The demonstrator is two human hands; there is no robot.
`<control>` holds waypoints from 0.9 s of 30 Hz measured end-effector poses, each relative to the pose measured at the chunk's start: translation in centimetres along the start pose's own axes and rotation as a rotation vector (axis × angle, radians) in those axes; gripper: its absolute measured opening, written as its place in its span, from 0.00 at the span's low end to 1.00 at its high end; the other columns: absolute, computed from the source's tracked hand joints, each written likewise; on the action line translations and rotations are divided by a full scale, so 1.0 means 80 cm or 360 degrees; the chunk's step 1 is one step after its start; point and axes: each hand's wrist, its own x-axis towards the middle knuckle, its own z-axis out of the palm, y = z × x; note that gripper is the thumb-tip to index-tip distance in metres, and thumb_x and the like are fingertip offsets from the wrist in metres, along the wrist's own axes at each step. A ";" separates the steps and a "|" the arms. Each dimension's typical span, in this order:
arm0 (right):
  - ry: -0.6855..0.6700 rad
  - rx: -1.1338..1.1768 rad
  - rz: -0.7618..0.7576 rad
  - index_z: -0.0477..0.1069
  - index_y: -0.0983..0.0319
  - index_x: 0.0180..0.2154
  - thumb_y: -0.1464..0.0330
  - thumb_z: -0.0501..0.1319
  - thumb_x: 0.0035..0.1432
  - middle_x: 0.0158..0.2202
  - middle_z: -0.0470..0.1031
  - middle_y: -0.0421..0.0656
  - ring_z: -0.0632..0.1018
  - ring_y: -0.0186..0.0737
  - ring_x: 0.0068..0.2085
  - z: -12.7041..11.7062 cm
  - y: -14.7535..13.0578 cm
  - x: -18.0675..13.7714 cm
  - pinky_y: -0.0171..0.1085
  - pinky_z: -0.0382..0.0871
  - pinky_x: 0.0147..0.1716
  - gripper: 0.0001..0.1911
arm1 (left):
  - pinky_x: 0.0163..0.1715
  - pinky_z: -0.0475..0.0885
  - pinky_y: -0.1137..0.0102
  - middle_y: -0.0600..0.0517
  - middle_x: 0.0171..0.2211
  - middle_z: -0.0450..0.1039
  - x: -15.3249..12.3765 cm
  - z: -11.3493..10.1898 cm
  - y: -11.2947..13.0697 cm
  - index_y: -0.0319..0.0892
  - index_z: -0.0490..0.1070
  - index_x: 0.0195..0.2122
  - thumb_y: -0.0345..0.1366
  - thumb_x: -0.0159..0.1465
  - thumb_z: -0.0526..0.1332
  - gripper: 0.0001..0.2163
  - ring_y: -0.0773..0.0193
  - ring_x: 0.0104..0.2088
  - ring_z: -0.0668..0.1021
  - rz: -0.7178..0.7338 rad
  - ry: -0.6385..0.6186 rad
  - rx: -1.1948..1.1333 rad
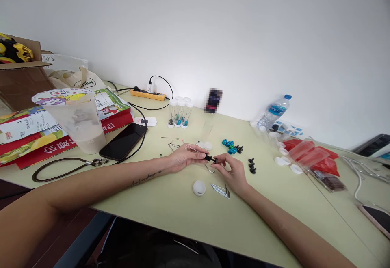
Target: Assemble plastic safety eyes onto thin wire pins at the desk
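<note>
My left hand (186, 155) rests on the pale green table (170, 207) with its fingers pinched round a small black part (211, 158). My right hand (232, 171) meets it from the right, thumb and forefinger closed on the same black part. A thin metal rod (195, 150) lies along my left fingers. A bent hex key (209, 169) lies just under the hands. Several hex keys (220, 190) and a white cap (199, 187) lie in front of my right hand. Blue and black small parts (231, 146) sit just behind the hands.
Clear vials (179, 113) stand at the back. To the left are a black phone (123, 141), a frosted cup (79, 118), bright boxes (39, 136) and a black cable loop (57, 169). A water bottle (273, 112), white caps (283, 159) and red bags (317, 156) lie on the right.
</note>
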 end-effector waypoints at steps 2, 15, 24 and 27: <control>-0.0011 0.0007 -0.0011 0.68 0.60 0.34 0.63 0.61 0.55 0.26 0.72 0.40 0.69 0.33 0.25 0.000 0.000 0.000 0.34 0.64 0.27 0.08 | 0.47 0.69 0.65 0.47 0.35 0.76 0.000 0.000 0.000 0.34 0.75 0.35 0.31 0.49 0.68 0.12 0.62 0.36 0.78 -0.0005 -0.0004 0.0000; -0.0234 0.0048 0.0135 0.68 0.61 0.31 0.63 0.54 0.60 0.24 0.72 0.39 0.70 0.33 0.25 -0.004 -0.002 0.001 0.32 0.63 0.25 0.10 | 0.48 0.68 0.66 0.48 0.32 0.76 -0.002 0.001 0.001 0.34 0.73 0.36 0.31 0.49 0.68 0.13 0.61 0.36 0.79 -0.0039 -0.0026 0.0030; -0.0014 0.0047 0.0041 0.65 0.58 0.43 0.66 0.54 0.60 0.38 0.71 0.44 0.71 0.34 0.29 -0.003 -0.008 0.004 0.35 0.66 0.29 0.09 | 0.52 0.66 0.63 0.46 0.36 0.76 0.001 -0.001 -0.002 0.34 0.73 0.35 0.31 0.49 0.69 0.13 0.59 0.38 0.78 0.0087 0.0117 -0.0073; 0.0054 0.0044 -0.0042 0.66 0.58 0.42 0.67 0.55 0.59 0.39 0.70 0.44 0.71 0.33 0.28 0.000 -0.007 0.005 0.36 0.67 0.28 0.08 | 0.52 0.66 0.63 0.46 0.35 0.76 0.001 -0.002 -0.003 0.34 0.73 0.35 0.31 0.49 0.69 0.13 0.59 0.39 0.78 0.0087 0.0111 -0.0066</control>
